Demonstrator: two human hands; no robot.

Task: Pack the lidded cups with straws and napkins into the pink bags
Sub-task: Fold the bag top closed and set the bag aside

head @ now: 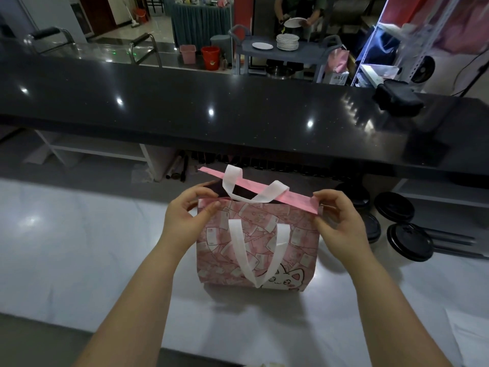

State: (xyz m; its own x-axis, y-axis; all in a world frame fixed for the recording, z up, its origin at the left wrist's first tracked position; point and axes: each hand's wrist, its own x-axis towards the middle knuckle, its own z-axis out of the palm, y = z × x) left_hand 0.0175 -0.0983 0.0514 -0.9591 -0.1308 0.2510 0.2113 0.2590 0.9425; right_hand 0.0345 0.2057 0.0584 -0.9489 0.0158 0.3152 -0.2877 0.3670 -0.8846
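My pink bag point(256, 250) stands upright about midway along the white desk point(79, 247), its mouth up and one white handle point(254, 255) flopped down the near face. My left hand point(185, 218) pinches the near rim at the bag's left top corner, thumb and fingers point(209, 211) curled on the fabric. My right hand point(341, 221) pinches the right top corner the same way. I judge this is the opening step, spreading the mouth. The inside is dark, so I cannot tell whether anything is in it. The lidded cups point(408, 241) wait toward the desk's right edge, beyond my right hand. Next, one hand must hold the mouth wide while the other lets go and reaches right for a cup, keeping it upright going in.
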